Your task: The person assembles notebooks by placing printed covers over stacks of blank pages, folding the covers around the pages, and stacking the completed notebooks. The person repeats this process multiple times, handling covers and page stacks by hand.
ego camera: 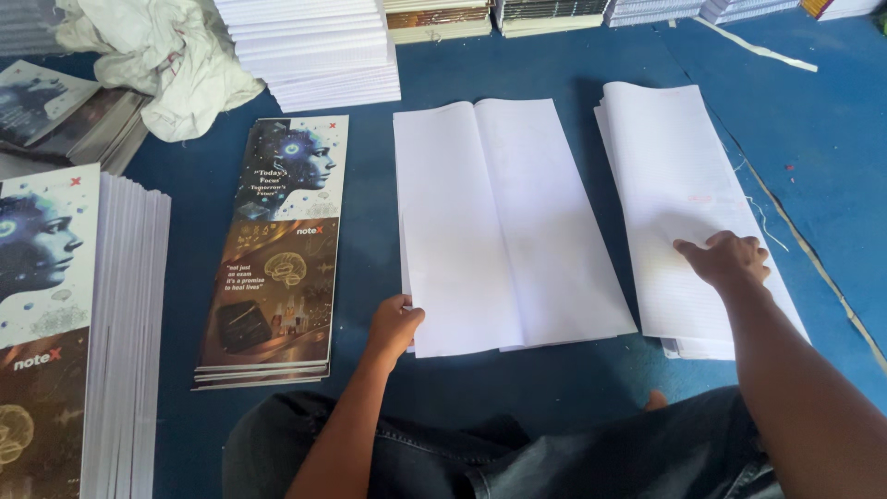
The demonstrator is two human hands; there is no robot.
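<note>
A set of white folded sheets (504, 222) lies open on the blue surface in front of me, with a crease down its middle. My left hand (394, 325) grips its near left corner. My right hand (725, 259) rests with fingers spread on a stack of white lined sheets (674, 176) to the right. A small pile of printed covers (277, 249), showing a blue face and a brain picture, lies left of the folded sheets.
A tall stack of covered booklets (83, 323) stands at the left edge. A crumpled white cloth (157, 55) and more paper stacks (314, 46) sit along the back. My knees in dark jeans (517, 453) are at the near edge.
</note>
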